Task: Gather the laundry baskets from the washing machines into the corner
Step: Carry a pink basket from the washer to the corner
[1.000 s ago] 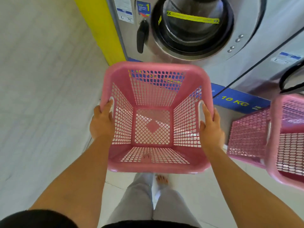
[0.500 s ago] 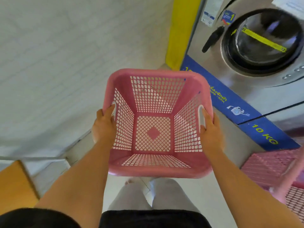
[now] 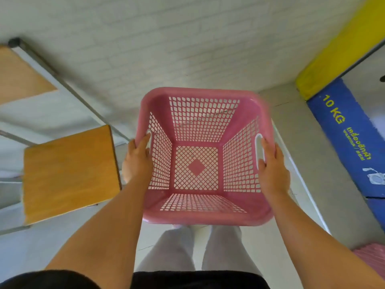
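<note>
White brick wall (image 3: 145,38) ahead, pale tiled floor (image 3: 52,243) below, and a wooden stool (image 3: 68,174) off to the left. On the right was a blue "10 KG" strip (image 3: 345,138) under a yellow column (image 3: 341,49). The empty pink laundry basket (image 3: 205,217) was held up off the floor in front of the person, left hand (image 3: 138,161) and right hand (image 3: 273,170) each clamped on a side handle slot. A bit of another pink basket (image 3: 373,257) peeked in bottom right.
</note>
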Motion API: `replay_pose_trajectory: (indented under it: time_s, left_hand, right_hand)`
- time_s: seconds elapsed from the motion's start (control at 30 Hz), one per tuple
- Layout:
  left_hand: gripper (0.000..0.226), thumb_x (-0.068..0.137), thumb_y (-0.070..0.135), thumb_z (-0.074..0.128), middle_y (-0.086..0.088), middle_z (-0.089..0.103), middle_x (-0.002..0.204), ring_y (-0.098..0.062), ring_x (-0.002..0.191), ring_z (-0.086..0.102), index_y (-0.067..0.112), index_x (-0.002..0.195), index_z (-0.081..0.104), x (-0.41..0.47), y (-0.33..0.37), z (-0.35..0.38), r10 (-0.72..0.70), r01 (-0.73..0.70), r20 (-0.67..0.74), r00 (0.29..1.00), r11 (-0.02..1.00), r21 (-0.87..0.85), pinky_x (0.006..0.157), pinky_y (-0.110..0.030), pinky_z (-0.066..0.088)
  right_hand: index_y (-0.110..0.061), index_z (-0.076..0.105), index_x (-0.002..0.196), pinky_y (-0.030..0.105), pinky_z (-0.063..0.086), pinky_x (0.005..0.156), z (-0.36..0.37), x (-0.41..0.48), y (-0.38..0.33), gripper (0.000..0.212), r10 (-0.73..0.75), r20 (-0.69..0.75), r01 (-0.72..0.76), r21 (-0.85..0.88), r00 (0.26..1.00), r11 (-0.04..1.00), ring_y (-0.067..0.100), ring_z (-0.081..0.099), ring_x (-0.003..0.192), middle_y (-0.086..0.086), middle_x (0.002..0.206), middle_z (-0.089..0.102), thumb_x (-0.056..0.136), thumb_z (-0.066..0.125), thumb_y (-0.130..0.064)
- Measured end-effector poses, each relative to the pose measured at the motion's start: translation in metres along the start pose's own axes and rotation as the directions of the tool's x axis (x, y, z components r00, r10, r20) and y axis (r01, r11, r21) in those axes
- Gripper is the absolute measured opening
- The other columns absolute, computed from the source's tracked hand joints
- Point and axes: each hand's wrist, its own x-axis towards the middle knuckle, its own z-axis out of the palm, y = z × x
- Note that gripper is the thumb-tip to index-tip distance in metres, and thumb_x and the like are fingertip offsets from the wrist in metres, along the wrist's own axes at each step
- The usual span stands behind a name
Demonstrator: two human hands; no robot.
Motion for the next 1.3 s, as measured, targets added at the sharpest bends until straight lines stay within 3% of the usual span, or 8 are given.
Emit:
replay_pose_trajectory:
  time_s: [0.27, 0.5, 0.73, 0.9, 1.03, 1.23, 1.3]
  left_hand:
    - [0.046, 0.095, 0.016, 0.045, -0.007, 0.049, 0.13, -0.036, 0.092, 0.062, 0.038, 0.136, 0.046, 0.01, -0.089, 0.003, -0.165, 0.164, -0.004, 0.986, 0.986, -0.031, 0.068, -0.046, 0.053]
    - [0.047, 0.096, 0.016, 0.044, -0.006, 0.049, 0.13, -0.034, 0.089, 0.061, 0.038, 0.137, 0.045, 0.036, -0.11, 0.043, -0.254, 0.253, -0.002, 0.967, 0.966, -0.06, 0.069, -0.045, 0.053]
    - [0.046, 0.097, 0.017, 0.044, -0.007, 0.046, 0.136, -0.034, 0.097, 0.061, 0.037, 0.138, 0.045, 0.08, -0.115, 0.102, -0.303, 0.302, -0.01, 0.953, 0.952, -0.057, 0.072, -0.045, 0.054]
    - [0.045, 0.097, 0.017, 0.043, -0.009, 0.047, 0.133, -0.034, 0.094, 0.061, 0.036, 0.138, 0.047, 0.113, -0.126, 0.145, -0.321, 0.319, -0.039, 0.946, 0.946, -0.049, 0.065, -0.038, 0.046]
    - [0.045, 0.098, 0.017, 0.042, -0.008, 0.048, 0.132, -0.033, 0.092, 0.06, 0.036, 0.138, 0.046, 0.134, -0.14, 0.174, -0.331, 0.328, -0.041, 0.943, 0.942, -0.072, 0.068, -0.043, 0.056]
    - [0.042, 0.099, 0.02, 0.042, -0.009, 0.048, 0.129, -0.033, 0.091, 0.06, 0.036, 0.138, 0.045, 0.149, -0.159, 0.21, -0.358, 0.351, -0.08, 0.93, 0.933, -0.082, 0.067, -0.043, 0.055]
    - [0.041, 0.099, 0.021, 0.041, -0.009, 0.047, 0.128, -0.034, 0.089, 0.061, 0.038, 0.137, 0.042, 0.151, -0.165, 0.216, -0.354, 0.348, -0.092, 0.931, 0.935, -0.073, 0.068, -0.046, 0.057]
  right_hand:
    - [-0.048, 0.011, 0.147, 0.037, 0.058, 0.059, 0.062, 0.003, -0.059, 0.062, -0.13, 0.106, 0.134, -0.035, 0.986, 0.99, 0.029, 0.066, 0.09, 0.007, 0.154, 0.029, 0.099, 0.041, -0.023]
    - [-0.044, 0.019, 0.148, 0.03, 0.048, 0.056, 0.111, 0.046, -0.068, 0.059, -0.18, 0.151, 0.192, -0.066, 0.972, 0.979, 0.03, 0.067, 0.088, 0.007, 0.154, 0.029, 0.099, 0.043, -0.022]
    - [-0.044, 0.022, 0.148, 0.04, 0.058, 0.062, 0.167, 0.101, -0.066, 0.058, -0.213, 0.136, 0.222, -0.057, 0.968, 0.973, 0.031, 0.067, 0.088, 0.006, 0.154, 0.031, 0.099, 0.043, -0.021]
    - [-0.043, 0.027, 0.146, 0.037, 0.053, 0.061, 0.218, 0.14, -0.065, 0.059, -0.234, 0.121, 0.242, -0.054, 0.965, 0.969, 0.034, 0.067, 0.087, 0.005, 0.154, 0.032, 0.097, 0.047, -0.018]
    - [-0.043, 0.028, 0.146, 0.04, 0.054, 0.061, 0.253, 0.164, -0.066, 0.059, -0.257, 0.126, 0.265, -0.051, 0.958, 0.963, 0.035, 0.067, 0.086, 0.004, 0.154, 0.032, 0.097, 0.047, -0.018]
    - [-0.042, 0.029, 0.146, 0.031, 0.046, 0.053, 0.292, 0.188, -0.069, 0.06, -0.325, 0.131, 0.333, -0.045, 0.937, 0.942, 0.033, 0.066, 0.074, 0.005, 0.154, 0.032, 0.096, 0.047, -0.014]
    - [-0.041, 0.031, 0.146, 0.034, 0.05, 0.054, 0.298, 0.192, -0.071, 0.059, -0.354, 0.117, 0.361, -0.043, 0.928, 0.932, 0.034, 0.065, 0.072, 0.006, 0.154, 0.032, 0.097, 0.047, -0.014]
